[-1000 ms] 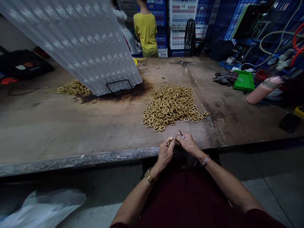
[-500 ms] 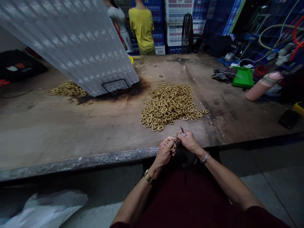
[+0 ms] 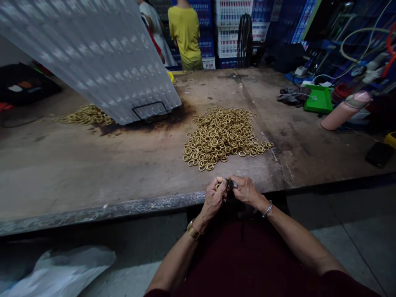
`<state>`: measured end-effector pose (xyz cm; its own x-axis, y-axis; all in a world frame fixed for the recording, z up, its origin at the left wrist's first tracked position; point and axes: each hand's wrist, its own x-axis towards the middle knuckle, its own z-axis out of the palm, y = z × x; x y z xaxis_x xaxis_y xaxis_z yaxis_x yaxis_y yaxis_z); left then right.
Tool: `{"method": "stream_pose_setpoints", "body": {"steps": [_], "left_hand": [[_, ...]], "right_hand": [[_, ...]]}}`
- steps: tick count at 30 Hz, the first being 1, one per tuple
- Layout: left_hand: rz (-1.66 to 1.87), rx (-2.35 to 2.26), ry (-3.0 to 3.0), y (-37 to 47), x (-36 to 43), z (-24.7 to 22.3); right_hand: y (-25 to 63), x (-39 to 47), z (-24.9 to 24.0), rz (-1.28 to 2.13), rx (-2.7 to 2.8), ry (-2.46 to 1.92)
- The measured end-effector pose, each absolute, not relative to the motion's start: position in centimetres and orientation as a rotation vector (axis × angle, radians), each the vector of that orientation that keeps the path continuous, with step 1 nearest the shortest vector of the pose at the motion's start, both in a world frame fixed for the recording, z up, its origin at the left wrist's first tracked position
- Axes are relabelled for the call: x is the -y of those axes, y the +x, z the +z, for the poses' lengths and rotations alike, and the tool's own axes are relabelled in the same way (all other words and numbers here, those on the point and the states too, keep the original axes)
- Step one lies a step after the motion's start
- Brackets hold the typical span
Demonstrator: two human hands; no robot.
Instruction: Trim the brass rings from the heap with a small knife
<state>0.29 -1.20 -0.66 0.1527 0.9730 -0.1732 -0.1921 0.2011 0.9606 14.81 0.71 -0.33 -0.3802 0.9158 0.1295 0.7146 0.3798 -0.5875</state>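
Observation:
My left hand (image 3: 214,194) is closed round a brass-coloured ring (image 3: 217,187), part of which shows between thumb and fingers. In my right hand (image 3: 246,190) is a small knife with a grey handle (image 3: 234,184), gripped in closed fingers. Its dark tip points left and meets the ring area at my left fingertips; exact contact is too small to tell. Both hands are close together over the table's front edge. Just beyond them lies a heap of brass-coloured rings (image 3: 221,136).
The wooden table (image 3: 139,165) carries a leaning translucent ribbed panel (image 3: 102,62), with more rings (image 3: 86,114) behind it. On the right are a green tray (image 3: 318,100), a pink bottle (image 3: 345,111) and a dark phone-like object (image 3: 379,154). People stand beyond the table near stacked crates (image 3: 233,41).
My right hand has turned the knife from pointing up and away to pointing left, bringing its tip to the ring in my left hand. The left hand has barely moved.

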Motion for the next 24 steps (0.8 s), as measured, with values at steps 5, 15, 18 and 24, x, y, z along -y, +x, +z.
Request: {"method": "stream_pose_setpoints", "body": {"steps": [5, 15, 18, 24], "left_hand": [[1.01, -1.047, 1.033, 0.0, 2.6, 1.1], [0.235, -0.872, 1.032, 0.0, 4.6, -5.0], [0.246, -1.04, 0.896, 0.7, 4.1, -9.9], [0.429, -1.008, 0.797, 2.0, 3.5, -13.2]], "right_hand": [[16.1, -1.4, -0.8, 0.534, 2.228, -1.658], [23.2, -6.3, -1.5, 0.14, 1.79, -2.015], [26.8, -8.3, -1.1, 0.089, 1.686, -2.23], [29.9, -11.0, 0.1, 0.084, 1.601, -2.434]]}}
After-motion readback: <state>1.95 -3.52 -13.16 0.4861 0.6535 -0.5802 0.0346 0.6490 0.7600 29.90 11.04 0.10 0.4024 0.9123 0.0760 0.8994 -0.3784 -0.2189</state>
